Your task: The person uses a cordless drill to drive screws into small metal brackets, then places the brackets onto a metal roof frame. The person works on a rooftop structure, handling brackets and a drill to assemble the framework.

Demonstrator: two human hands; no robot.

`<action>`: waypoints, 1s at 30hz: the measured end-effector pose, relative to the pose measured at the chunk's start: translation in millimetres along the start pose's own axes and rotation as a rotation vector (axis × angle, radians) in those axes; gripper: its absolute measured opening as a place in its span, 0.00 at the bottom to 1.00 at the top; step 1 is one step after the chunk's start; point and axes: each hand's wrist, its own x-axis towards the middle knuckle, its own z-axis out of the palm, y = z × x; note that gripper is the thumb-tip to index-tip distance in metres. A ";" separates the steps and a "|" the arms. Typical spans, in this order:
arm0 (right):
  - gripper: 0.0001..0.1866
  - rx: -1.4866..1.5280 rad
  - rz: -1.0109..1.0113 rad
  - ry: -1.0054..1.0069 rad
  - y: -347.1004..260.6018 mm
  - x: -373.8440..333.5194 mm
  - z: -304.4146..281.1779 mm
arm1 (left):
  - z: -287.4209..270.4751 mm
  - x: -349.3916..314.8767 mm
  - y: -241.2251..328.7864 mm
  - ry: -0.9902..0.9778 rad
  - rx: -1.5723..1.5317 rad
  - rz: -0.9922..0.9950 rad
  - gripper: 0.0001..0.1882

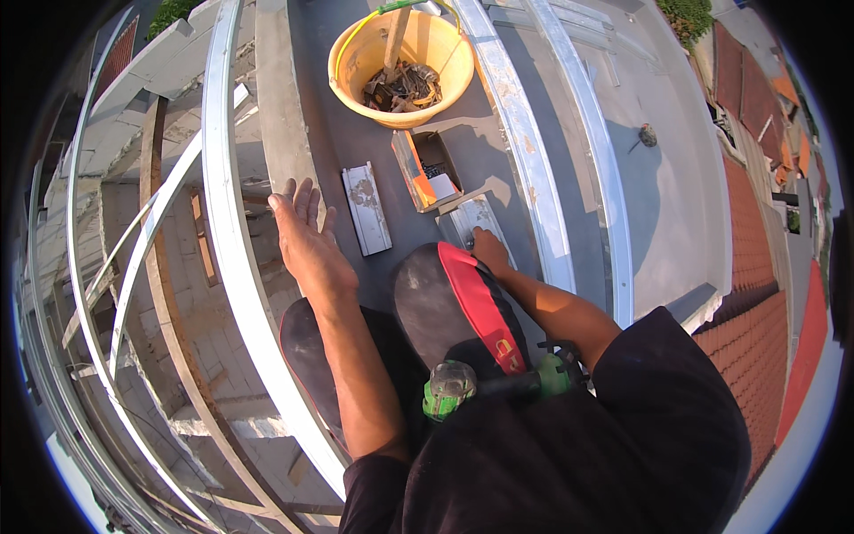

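My left hand point(311, 240) is raised beside the long silver metal channel at the left, its fingers stretched out and nothing in it. By my right knee, my right hand point(487, 251) has its fingers closed at a short metal channel piece point(480, 216) lying on the grey surface. A similar short channel piece point(366, 209), stained with dried mortar, lies between my hands. Just beyond is an open cardboard box point(425, 169) with small dark pieces inside, probably screws. A green and black power tool point(449, 390) rests against my lap, partly hidden by my shirt.
A yellow bucket point(405, 76) of dark scraps, with a wooden handle sticking out, stands ahead. Long metal channels point(525, 151) run along the right. At the left, a metal channel point(233, 214) borders a drop to block walls point(124, 191). Tiled roofs point(738, 356) lie far right.
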 end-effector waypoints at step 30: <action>0.38 0.289 -0.915 0.511 -208.4 -228.3 -192.8 | -22.5 -25.2 7.3 -0.237 0.046 0.234 0.34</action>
